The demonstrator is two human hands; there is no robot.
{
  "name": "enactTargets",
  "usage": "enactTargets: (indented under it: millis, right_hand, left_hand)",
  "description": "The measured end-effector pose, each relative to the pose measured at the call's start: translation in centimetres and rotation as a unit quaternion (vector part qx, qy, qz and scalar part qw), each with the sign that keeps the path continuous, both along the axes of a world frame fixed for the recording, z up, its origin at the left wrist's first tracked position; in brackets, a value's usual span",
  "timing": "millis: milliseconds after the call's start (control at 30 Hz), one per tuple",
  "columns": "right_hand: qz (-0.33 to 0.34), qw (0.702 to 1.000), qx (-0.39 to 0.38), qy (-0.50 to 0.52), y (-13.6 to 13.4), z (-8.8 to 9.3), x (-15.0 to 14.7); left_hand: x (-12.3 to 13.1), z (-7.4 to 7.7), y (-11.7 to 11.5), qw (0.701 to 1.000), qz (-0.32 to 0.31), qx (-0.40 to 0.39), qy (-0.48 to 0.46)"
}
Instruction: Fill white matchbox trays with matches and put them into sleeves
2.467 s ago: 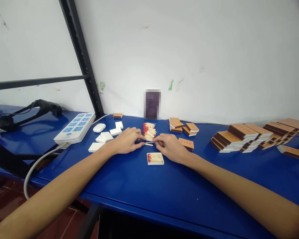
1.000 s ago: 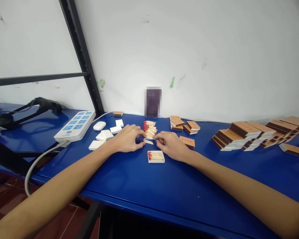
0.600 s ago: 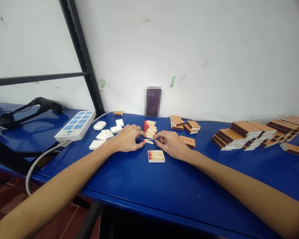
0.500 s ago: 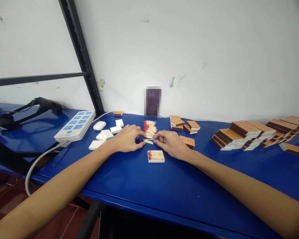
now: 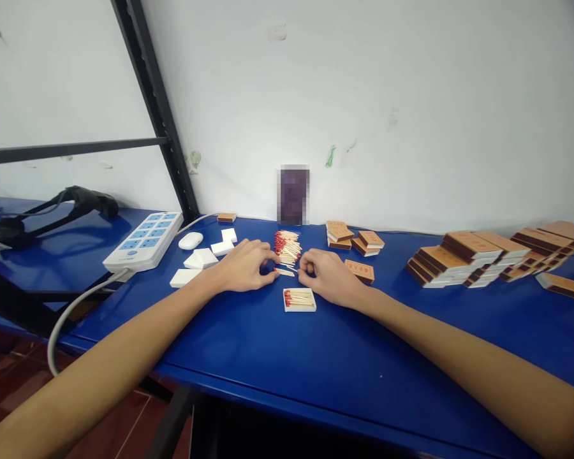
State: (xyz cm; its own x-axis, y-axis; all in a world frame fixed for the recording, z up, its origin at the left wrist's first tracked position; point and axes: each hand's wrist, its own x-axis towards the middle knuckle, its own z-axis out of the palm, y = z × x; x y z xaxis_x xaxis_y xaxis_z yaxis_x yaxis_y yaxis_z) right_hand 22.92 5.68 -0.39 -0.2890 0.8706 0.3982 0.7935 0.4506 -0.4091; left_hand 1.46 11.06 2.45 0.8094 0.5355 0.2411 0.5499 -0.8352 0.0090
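Observation:
My left hand (image 5: 249,264) rests on the table with thumb and index finger apart. Its thumb tip is at the red heads of a few loose matches (image 5: 285,273). Across from it, my right hand (image 5: 328,275) has its fingers curled into a pinch, and a thin match runs to its fingertips. Just beyond both hands lies a heap of red-headed matches (image 5: 287,247). Nearer to me, a white matchbox tray (image 5: 300,310) holds a layer of matches, heads to the left.
White trays (image 5: 201,258), a white case (image 5: 191,240) and a power strip (image 5: 146,241) lie left. Matchboxes (image 5: 338,231) sit behind my right hand, with stacked matchboxes (image 5: 459,255) farther right. A dark blurred rectangle (image 5: 293,194) stands against the wall.
My right hand's fingers have curled in more, and its fingertips have shifted slightly right with the match. My left hand has hardly moved.

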Motion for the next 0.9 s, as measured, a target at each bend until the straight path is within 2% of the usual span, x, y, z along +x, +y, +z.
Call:
enactTargets:
  millis: [300,600,900]
  right_hand:
    - [0.059,0.998,0.004,0.003,-0.13,0.12,0.37]
    - [0.023,0.999,0.005,0.038,-0.02,0.23,0.36]
    - [0.021,0.999,0.003,0.033,0.34,-0.14,0.49]
  left_hand:
    - [-0.08,-0.09,0.13,1.0,-0.007,-0.002,-0.004]
    - [-0.12,-0.16,0.22,1.0,-0.007,0.002,0.001]
    - [-0.05,-0.17,0.18,1.0,-0.004,-0.002,0.001]
